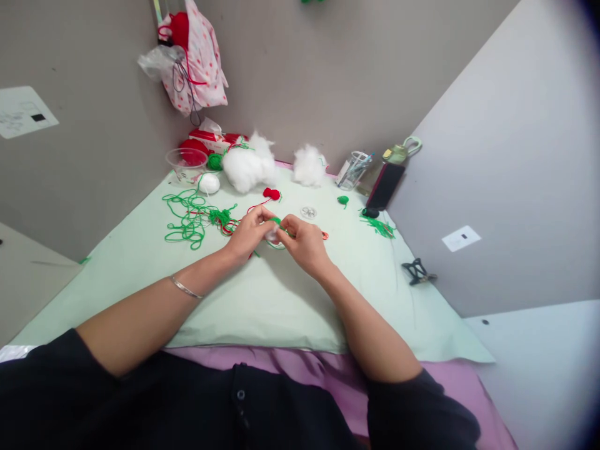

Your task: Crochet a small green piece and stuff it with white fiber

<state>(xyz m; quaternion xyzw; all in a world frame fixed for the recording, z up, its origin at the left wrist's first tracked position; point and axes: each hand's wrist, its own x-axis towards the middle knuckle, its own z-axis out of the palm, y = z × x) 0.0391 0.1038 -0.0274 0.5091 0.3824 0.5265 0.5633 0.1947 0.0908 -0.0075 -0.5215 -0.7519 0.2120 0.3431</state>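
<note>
Close together over the middle of the table, my two hands work on one small green yarn piece. My left hand pinches it from the left, fingers closed. From the other side my right hand has its thumb and forefinger pressed against the piece and a bit of white stuffing. The fingers cover most of the piece, so its full shape is hidden. Just beyond the hands lies a small red yarn piece. Left of them spreads a tangle of green yarn with red strands.
Fluffy white stuffing and a smaller clump sit along the back wall. A clear tub and white yarn ball stand back left. At right are a pen cup, a phone and a black claw clip.
</note>
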